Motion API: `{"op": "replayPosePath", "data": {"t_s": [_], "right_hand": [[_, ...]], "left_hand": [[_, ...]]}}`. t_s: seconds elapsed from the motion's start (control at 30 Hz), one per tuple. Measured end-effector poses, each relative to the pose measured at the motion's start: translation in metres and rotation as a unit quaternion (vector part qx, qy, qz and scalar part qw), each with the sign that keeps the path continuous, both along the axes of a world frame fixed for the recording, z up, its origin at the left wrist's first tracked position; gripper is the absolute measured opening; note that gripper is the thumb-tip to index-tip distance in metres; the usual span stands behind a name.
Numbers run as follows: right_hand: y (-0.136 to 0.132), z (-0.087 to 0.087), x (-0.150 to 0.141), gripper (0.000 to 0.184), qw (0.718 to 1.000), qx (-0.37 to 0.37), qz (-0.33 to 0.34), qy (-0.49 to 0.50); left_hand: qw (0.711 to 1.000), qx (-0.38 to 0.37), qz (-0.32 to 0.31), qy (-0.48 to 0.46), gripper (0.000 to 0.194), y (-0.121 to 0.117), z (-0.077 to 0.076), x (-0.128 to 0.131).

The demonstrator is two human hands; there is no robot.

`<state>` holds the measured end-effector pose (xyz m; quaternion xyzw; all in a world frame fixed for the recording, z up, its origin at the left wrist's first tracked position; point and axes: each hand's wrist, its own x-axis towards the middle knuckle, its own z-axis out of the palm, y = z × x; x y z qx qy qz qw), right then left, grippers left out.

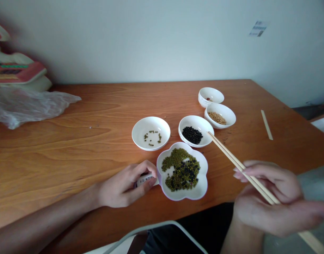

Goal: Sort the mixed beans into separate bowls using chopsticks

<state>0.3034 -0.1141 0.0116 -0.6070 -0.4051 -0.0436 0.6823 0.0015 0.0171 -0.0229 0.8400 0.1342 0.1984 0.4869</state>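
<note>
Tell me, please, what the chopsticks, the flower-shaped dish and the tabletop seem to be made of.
Chopsticks: likely bare wood or bamboo, pale and matte.
Flower-shaped dish: plastic or ceramic, its smooth white surface fitting either.
Tabletop: wood or wood-look laminate, with brown grain and soft sheen.

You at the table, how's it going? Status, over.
Left grip on handle of flower-shaped dish; right grip holding wooden chopsticks. Dish: mung beans, black beans mixed in. Black-bean bowl crowds its far edge.
</note>
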Motion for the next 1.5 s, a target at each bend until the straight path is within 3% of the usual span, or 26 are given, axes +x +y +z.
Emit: {"op": "replayPosePath", "data": {"t_s": [0.03, 0.13, 0.3, 0.47, 0.7, 0.87, 1.1, 1.37, 1.5], "right_hand": [[-0.005, -0.003, 0.004, 0.080, 0.999, 0.036, -0.006, -0.005], [-0.025, -0.016, 0.016, 0.083, 0.998, 0.040, 0.030, -0.030], [-0.050, -0.031, 0.018, 0.080, 0.999, -0.004, 0.033, 0.018], [-0.064, -0.028, 0.008, 0.086, 0.994, -0.061, 0.084, 0.022], [-0.051, -0.022, -0.018, 0.084, 0.983, -0.165, 0.072, -0.031], [-0.049, -0.027, -0.019, 0.083, 0.976, -0.196, 0.078, -0.061], [-0.051, -0.030, -0.014, 0.071, 0.976, -0.180, 0.097, -0.080], [-0.052, -0.031, -0.013, 0.080, 0.980, -0.171, 0.062, -0.081], [-0.052, -0.023, -0.020, 0.081, 0.980, -0.177, 0.059, -0.065]], "left_hand": [[1.000, 0.001, 0.000, -0.001, 0.016, 0.000, 0.000, 0.000], [1.000, 0.007, 0.000, -0.001, 0.017, 0.000, -0.002, -0.001], [1.000, -0.010, -0.002, 0.018, 0.016, 0.000, -0.007, -0.005], [1.000, -0.013, -0.007, 0.026, 0.014, 0.000, -0.009, -0.007], [0.999, -0.019, -0.008, 0.025, 0.011, -0.001, -0.007, -0.005], [0.999, -0.020, -0.012, 0.032, 0.013, 0.000, -0.008, -0.006], [0.999, -0.018, -0.009, 0.027, 0.014, 0.000, -0.008, -0.006], [0.999, -0.022, -0.010, 0.027, 0.014, 0.001, -0.009, -0.006], [0.999, -0.022, -0.009, 0.027, 0.013, 0.001, -0.009, -0.006]]}}
